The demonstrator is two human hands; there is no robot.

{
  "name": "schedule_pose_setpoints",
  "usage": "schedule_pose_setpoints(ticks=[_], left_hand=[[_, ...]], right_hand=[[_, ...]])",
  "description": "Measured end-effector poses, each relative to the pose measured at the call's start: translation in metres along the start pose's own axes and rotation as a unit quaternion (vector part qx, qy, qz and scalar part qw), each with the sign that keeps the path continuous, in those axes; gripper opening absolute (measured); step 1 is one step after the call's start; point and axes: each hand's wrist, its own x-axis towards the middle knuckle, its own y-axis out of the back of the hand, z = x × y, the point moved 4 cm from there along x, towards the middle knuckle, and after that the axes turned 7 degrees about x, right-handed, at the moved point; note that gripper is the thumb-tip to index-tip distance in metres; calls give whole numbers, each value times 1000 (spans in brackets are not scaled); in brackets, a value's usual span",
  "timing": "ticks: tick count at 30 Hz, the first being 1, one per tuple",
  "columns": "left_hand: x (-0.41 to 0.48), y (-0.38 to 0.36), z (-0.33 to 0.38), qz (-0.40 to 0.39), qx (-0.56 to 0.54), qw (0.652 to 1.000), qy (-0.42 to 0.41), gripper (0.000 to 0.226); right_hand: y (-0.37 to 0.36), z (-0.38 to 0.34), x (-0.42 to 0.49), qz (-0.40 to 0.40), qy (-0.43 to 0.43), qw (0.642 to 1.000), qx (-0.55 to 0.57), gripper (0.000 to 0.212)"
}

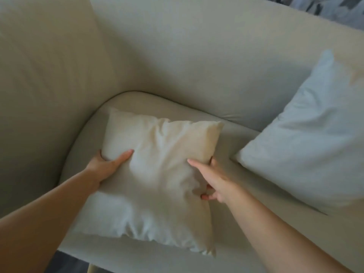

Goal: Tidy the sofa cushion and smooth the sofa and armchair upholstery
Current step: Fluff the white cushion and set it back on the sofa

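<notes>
A cream-white square cushion (157,174) lies on the seat of the beige sofa (256,174), close to the left armrest. My left hand (107,164) grips the cushion's left edge, thumb on top and fingers tucked under. My right hand (211,179) holds the cushion's right edge, fingers curled around and pressing into the fabric. The cushion's surface is creased between the two hands. Its near corner hangs toward the seat's front edge.
A second, pale grey-white cushion (307,138) leans against the sofa back (197,56) at the right. The broad left armrest (43,85) rises beside the cushion. A dark floor strip and a light sofa leg (92,269) show at the bottom left.
</notes>
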Motion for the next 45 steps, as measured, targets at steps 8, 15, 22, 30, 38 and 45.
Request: schedule_pose_setpoints(ticks=[8,15,22,30,38,45], left_hand=[[-10,34,74,-22,-71,987,-142,86],[29,48,191,46,-56,959,-274,75],[9,7,144,-18,0,975,-219,72],[-155,15,147,-38,289,896,-334,18],[-334,163,82,70,483,836,-251,24],[-383,278,-18,114,462,869,-133,28]], right_hand=[[19,-72,-43,-23,96,983,154,60],[14,-154,-36,-13,200,949,242,57],[11,-107,-25,6,195,966,171,70],[10,-103,-154,-15,282,938,-199,18],[-6,-86,-335,1,343,804,-486,16],[-91,-46,-396,-61,354,754,-550,20]])
